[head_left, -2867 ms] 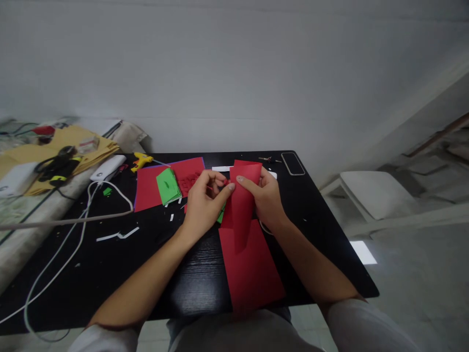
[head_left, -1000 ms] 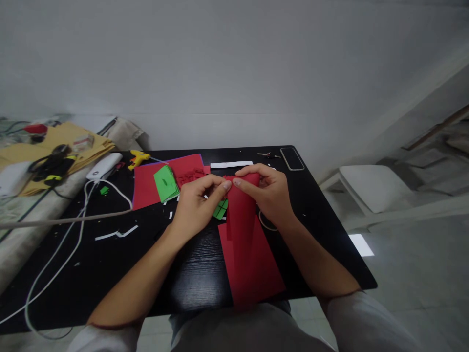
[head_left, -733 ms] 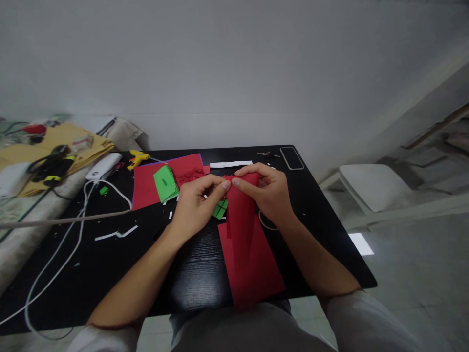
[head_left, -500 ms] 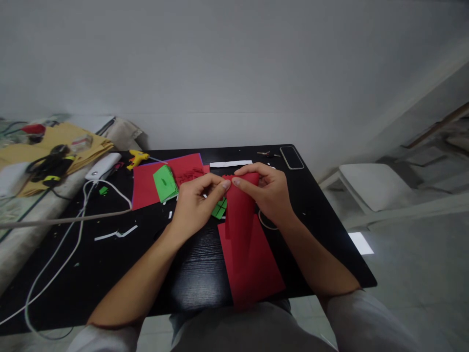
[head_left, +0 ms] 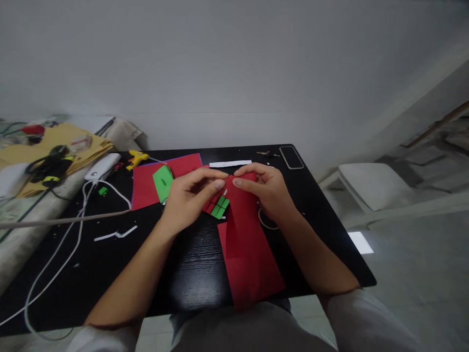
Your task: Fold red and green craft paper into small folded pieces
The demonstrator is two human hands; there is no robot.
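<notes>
Eased leftward, the left grip (head_left: 223, 179) seems parted, the right grip (head_left: 237, 177) clamped on red paper (head_left: 242, 210); black table (head_left: 194, 259), grey wall (head_left: 234, 73) behind.

A plain, pale grey wall (head_left: 234, 73) rises behind the black desk (head_left: 190, 274), whose far edge runs close along it. The desk's top has a faint wood grain and rounded right corners; a soft glare lies near its front edge. Beyond the right edge stands a white stool (head_left: 375, 186) with a pale, flat seat, near the foot of the wall. The floor (head_left: 414, 274) is light grey-green tile, with a small bright patch of light (head_left: 360, 242) beside the desk's right edge. The upper wall is dimly and evenly lit.
</notes>
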